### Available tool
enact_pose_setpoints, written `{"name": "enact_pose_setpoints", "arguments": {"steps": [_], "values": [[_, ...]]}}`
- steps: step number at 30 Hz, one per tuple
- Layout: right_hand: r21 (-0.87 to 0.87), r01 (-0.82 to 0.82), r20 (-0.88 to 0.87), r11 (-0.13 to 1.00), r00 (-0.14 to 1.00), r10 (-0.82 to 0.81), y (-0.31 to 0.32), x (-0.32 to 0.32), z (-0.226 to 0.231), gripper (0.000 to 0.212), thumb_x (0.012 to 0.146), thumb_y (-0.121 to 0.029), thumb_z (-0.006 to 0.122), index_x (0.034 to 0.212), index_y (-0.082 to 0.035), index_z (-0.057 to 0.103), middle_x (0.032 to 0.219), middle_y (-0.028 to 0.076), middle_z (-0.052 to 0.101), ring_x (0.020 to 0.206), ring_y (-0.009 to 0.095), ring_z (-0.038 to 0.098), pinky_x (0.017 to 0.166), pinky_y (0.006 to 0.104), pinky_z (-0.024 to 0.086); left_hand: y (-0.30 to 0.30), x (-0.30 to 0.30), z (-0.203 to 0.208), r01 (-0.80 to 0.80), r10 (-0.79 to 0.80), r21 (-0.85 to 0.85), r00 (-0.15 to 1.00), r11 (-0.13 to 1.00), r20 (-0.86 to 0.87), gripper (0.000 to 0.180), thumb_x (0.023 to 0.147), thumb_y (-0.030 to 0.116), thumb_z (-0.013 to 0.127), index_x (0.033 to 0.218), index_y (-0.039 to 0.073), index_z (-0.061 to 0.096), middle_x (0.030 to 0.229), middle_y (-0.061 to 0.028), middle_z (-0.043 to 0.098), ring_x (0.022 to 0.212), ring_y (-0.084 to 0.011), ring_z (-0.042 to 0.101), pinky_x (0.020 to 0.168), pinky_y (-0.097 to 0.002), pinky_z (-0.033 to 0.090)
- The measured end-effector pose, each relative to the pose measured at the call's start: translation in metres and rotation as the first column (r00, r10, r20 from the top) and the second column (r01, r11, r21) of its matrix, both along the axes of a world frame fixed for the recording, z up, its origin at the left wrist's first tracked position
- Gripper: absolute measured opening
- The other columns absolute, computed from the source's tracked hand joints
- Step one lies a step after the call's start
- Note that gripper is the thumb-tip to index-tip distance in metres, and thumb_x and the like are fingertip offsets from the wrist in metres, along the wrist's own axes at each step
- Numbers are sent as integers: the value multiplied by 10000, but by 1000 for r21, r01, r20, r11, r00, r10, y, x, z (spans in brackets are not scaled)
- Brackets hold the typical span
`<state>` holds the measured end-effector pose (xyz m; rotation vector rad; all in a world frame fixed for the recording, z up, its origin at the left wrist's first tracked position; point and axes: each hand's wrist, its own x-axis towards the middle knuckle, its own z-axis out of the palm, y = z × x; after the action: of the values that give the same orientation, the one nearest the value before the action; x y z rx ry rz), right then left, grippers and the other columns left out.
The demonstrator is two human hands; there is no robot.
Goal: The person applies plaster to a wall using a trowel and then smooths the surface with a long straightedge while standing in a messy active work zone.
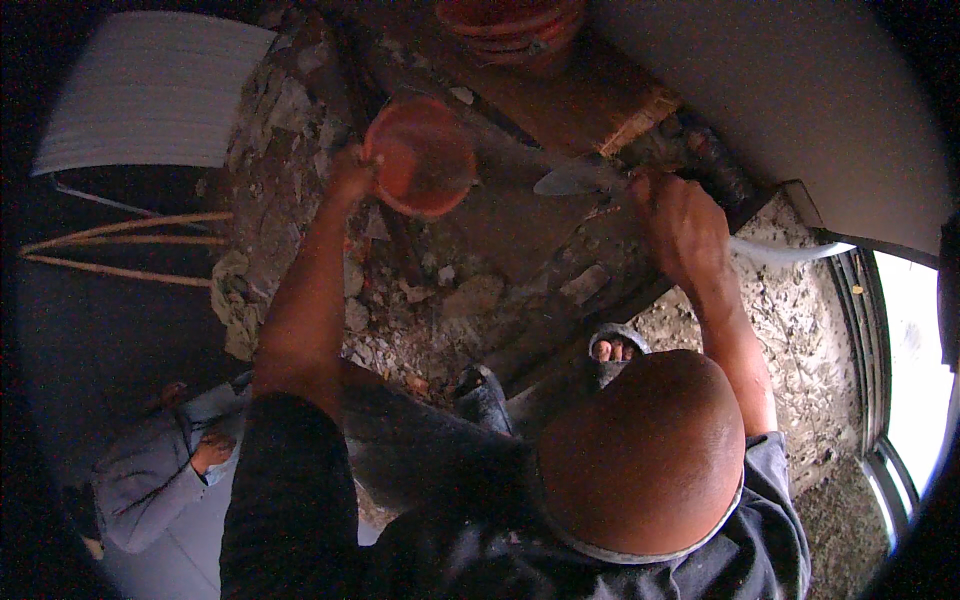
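My left hand point(352, 176) is closed on the rim of an orange bucket point(425, 150), at its left side. The bucket is tilted, so its inside shows; dusty smears line it, and I cannot make out any contents. To the right, my right hand point(682, 222) wraps round the handle of a trowel, mostly hidden in the fist. The trowel's pale pointed blade point(572, 181) reaches left toward the bucket but stays apart from it. Below both hands lies a dark, dusty surface point(520, 235) with broken pieces and rubble.
More orange buckets point(510, 30) stand nested at the top, beside a wooden board point(570, 105). Rubble point(400, 340) lies nearer me, around my feet. A white pipe point(790, 250) runs at the right. At lower left is another person's grey sleeve point(150, 495) and hand point(211, 453).
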<state>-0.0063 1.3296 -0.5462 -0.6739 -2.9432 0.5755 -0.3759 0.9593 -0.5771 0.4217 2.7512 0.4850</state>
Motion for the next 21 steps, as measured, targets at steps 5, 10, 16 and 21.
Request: {"name": "enact_pose_setpoints", "arguments": {"steps": [5, 10, 16, 21], "values": [[-69, -66, 67, 995, 995, 71, -5, 8, 0, 338, 1000, -327, 501, 866, -78, 686, 775, 226, 689, 772, 419, 691, 677, 519, 563, 4, 12, 2, -116, 51, 270, 971, 956, 236, 291, 935, 265, 678, 1074, 9, 670, 949, -86, 684, 857, -205, 651, 731, -399, 526], [-5, -2, 115, 1000, 993, 3, -15, -6, 11, 401, 1004, -362, 474, 868, -60, 700, 746, 229, 688, 775, 436, 690, 713, 533, 563, -29, -11, -12, -154, 118, 107, 951, 982, 285, 336, 954, 274, 642, 1148, 0, 660, 990, -105, 690, 886, -204, 648, 786, -392, 521], [-44, 149, 141, 988, 980, -141, 4, -11, 22, 452, 1015, -384, 443, 920, -27, 704, 820, 271, 692, 829, 454, 691, 743, 533, 564, 3, 7, -15, -110, 116, -40, 968, 993, 221, 405, 941, 332, 644, 1184, 8, 659, 1036, -152, 707, 938, -260, 672, 834, -420, 526], [-143, 68, 302, 987, 953, -22, 10, -16, 21, 427, 1023, -387, 417, 1037, -75, 708, 914, 241, 713, 880, 450, 691, 785, 548, 554, -7, 5, -16, 6, 0, -343, 1000, 939, 18, 421, 945, 357, 619, 1205, 28, 659, 1133, -196, 694, 1026, -328, 674, 885, -449, 518]]}}
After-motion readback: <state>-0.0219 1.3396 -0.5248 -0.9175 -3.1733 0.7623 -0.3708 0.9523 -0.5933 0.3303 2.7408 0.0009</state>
